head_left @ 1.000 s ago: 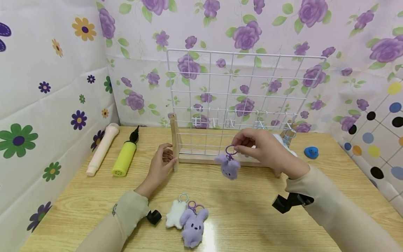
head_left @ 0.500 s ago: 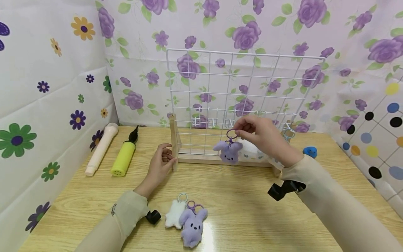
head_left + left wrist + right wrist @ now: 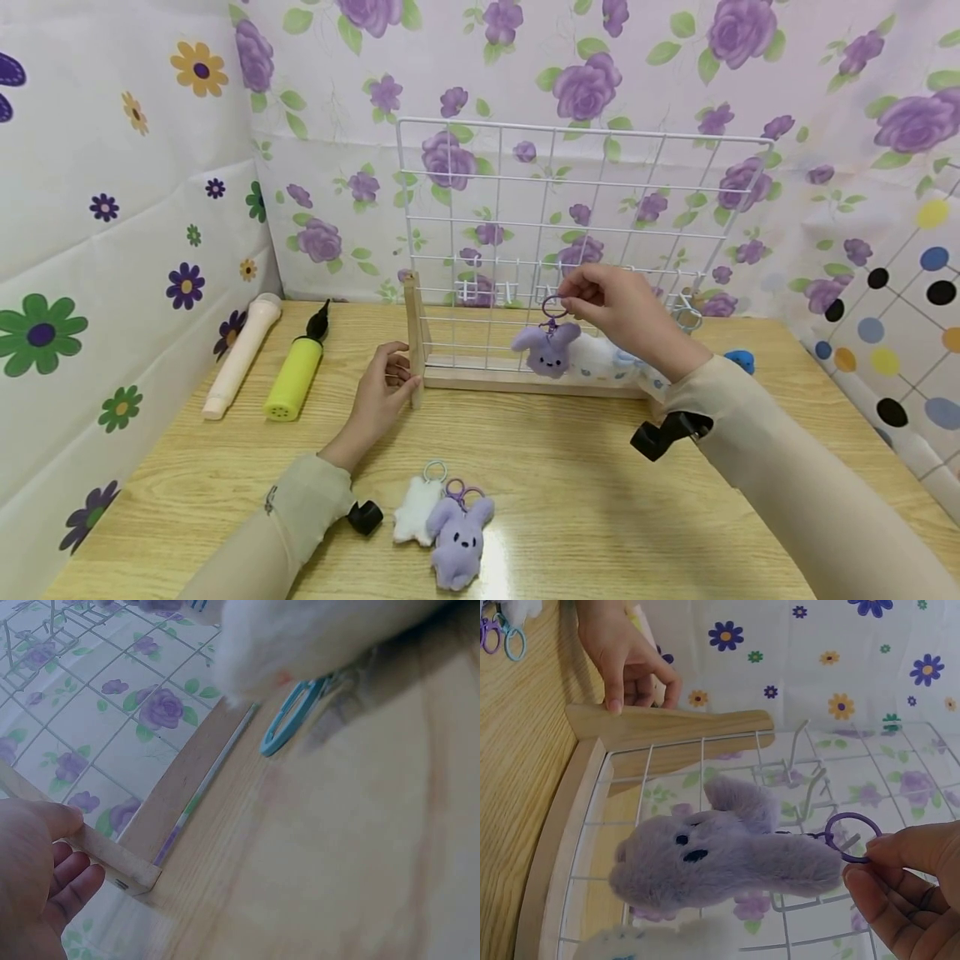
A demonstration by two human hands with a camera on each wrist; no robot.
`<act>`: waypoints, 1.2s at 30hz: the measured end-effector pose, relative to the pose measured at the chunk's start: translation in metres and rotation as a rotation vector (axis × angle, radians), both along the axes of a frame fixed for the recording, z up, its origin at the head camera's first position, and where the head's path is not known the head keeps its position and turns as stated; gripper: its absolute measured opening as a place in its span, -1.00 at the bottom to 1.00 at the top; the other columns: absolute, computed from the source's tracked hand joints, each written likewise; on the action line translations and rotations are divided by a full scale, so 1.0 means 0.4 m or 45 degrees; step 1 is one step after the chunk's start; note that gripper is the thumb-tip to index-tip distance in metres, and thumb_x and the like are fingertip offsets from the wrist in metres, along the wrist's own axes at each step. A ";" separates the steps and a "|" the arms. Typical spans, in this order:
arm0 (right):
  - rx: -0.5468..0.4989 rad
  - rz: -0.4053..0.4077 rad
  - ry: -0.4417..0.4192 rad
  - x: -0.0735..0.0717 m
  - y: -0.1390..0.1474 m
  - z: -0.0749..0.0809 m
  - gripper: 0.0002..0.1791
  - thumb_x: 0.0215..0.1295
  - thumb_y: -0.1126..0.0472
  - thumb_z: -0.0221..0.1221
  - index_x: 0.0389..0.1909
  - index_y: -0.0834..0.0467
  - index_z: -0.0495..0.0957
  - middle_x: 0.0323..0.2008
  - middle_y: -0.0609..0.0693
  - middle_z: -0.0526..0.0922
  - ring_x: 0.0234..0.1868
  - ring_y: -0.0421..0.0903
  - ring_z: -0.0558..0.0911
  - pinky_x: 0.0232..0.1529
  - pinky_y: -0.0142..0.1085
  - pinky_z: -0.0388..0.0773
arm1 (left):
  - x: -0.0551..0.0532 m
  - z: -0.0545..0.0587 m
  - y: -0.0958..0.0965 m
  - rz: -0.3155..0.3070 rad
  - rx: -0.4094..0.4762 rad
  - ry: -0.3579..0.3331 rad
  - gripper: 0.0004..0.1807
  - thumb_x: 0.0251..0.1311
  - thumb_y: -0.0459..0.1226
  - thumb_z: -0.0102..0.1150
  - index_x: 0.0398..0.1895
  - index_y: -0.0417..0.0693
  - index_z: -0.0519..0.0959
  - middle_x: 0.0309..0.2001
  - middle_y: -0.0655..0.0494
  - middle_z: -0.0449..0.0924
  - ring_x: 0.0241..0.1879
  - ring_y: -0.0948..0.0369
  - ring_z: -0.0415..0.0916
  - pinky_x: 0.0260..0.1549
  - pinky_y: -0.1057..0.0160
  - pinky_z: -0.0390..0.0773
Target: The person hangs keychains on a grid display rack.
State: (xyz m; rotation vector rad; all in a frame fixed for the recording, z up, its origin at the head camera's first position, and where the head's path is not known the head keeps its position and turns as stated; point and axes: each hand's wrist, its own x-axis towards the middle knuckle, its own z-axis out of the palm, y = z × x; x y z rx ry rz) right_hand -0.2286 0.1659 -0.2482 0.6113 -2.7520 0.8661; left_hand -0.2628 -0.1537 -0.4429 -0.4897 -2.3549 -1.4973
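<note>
My right hand (image 3: 611, 308) pinches the purple ring (image 3: 853, 815) of a purple plush bunny keychain (image 3: 553, 352) between thumb and fingertips. The bunny dangles in front of a white wire grid rack (image 3: 525, 177). In the right wrist view, the tip of a white hook (image 3: 849, 842) shows inside the ring's outline. At the rack's left end, my left hand (image 3: 382, 387) grips the wooden end support (image 3: 413, 333), thumb on one side and fingers on the other. White plush keychains (image 3: 594, 357) hang on the right part of the rack, partly behind my right hand.
On the near table lie another purple bunny keychain (image 3: 459, 546) and a white plush keychain (image 3: 417, 510). A yellow hand pump (image 3: 295, 377) and a pale pink tube (image 3: 243, 357) lie at left. A small blue duck (image 3: 741, 360) sits at right. More hooks (image 3: 486, 292) line the grid.
My right hand has raised the purple bunny keychain from low in front of the rack up to the level of the hooks. My left hand has stayed on the wooden support.
</note>
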 end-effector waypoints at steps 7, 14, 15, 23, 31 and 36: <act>0.026 -0.013 -0.031 -0.019 -0.006 -0.008 -0.88 0.34 0.29 0.15 -0.16 0.21 0.58 -0.24 0.10 0.66 -0.24 -0.06 0.61 -0.16 -0.21 0.57 | 0.008 0.013 0.003 0.002 -0.003 -0.029 -0.48 0.19 -0.47 0.20 0.20 -0.20 0.28 -0.09 -0.23 0.48 -0.18 0.00 0.49 -0.21 0.36 0.50; 0.041 -0.016 -0.040 -0.029 -0.012 -0.013 -0.90 0.34 0.33 0.14 -0.18 0.21 0.58 -0.25 0.11 0.66 -0.24 -0.04 0.62 -0.15 -0.19 0.58 | -0.001 0.000 -0.001 0.010 -0.014 0.012 -0.48 0.18 -0.47 0.22 0.19 -0.17 0.29 -0.11 -0.19 0.49 -0.21 0.03 0.49 -0.25 0.40 0.50; 0.044 -0.015 -0.039 -0.030 -0.013 -0.014 -0.90 0.34 0.33 0.14 -0.19 0.21 0.58 -0.25 0.12 0.66 -0.24 -0.04 0.62 -0.16 -0.19 0.58 | -0.001 0.000 0.000 0.010 -0.016 0.007 -0.48 0.18 -0.47 0.22 0.19 -0.17 0.29 -0.11 -0.19 0.49 -0.21 0.04 0.49 -0.25 0.40 0.50; 0.058 -0.010 -0.051 -0.037 -0.013 -0.019 -0.92 0.35 0.33 0.12 -0.19 0.20 0.55 -0.26 0.11 0.65 -0.25 -0.05 0.62 -0.17 -0.20 0.58 | 0.000 0.003 0.001 0.005 -0.004 -0.008 -0.48 0.19 -0.46 0.21 0.19 -0.17 0.29 -0.11 -0.18 0.49 -0.21 0.05 0.49 -0.25 0.39 0.49; 0.077 -0.012 -0.051 -0.040 -0.013 -0.017 -0.92 0.34 0.32 0.13 -0.19 0.19 0.55 -0.26 0.10 0.65 -0.23 -0.03 0.62 -0.17 -0.17 0.58 | -0.003 0.001 0.000 0.009 -0.008 0.007 -0.48 0.18 -0.47 0.22 0.19 -0.17 0.29 -0.11 -0.19 0.49 -0.21 0.03 0.49 -0.25 0.38 0.50; 0.077 -0.004 -0.063 -0.038 -0.011 -0.014 -0.90 0.35 0.32 0.12 -0.16 0.19 0.55 -0.23 0.11 0.65 -0.20 -0.02 0.62 -0.16 -0.16 0.58 | -0.002 0.001 -0.001 0.010 -0.005 -0.013 -0.48 0.18 -0.47 0.21 0.19 -0.17 0.29 -0.11 -0.19 0.49 -0.20 0.02 0.49 -0.24 0.40 0.49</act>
